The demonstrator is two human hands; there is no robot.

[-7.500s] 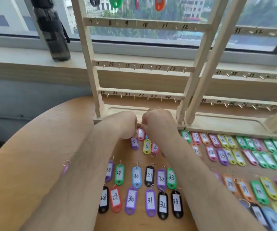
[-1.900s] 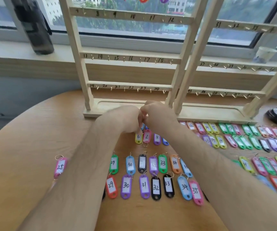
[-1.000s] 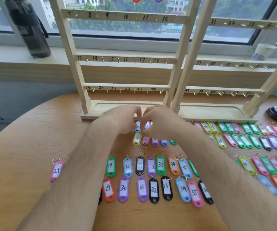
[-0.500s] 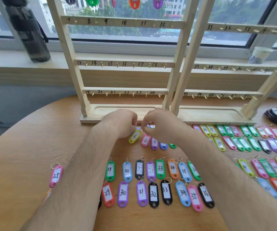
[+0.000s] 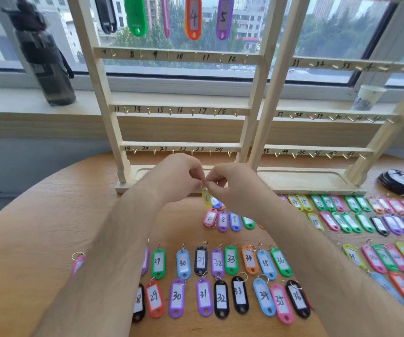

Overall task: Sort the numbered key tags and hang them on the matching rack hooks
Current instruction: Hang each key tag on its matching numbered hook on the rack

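L hand [image 5: 179, 176], R hand [image 5: 230, 188] grips pinch wire ring [image 5: 205, 185] on oval yellow plastic tag [image 5: 206, 200].

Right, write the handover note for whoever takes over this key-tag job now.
Hands: left hand and right hand both pinch the ring of a yellow tag, which hangs just above the table; its number is too blurred to read.
Done: five tags hang on the left rack top row, among them orange tag 4 and purple tag 5.
Left: hooks 7 to 24 and every visible hook of the right rack are bare. The loose tags lie in rows on the table.
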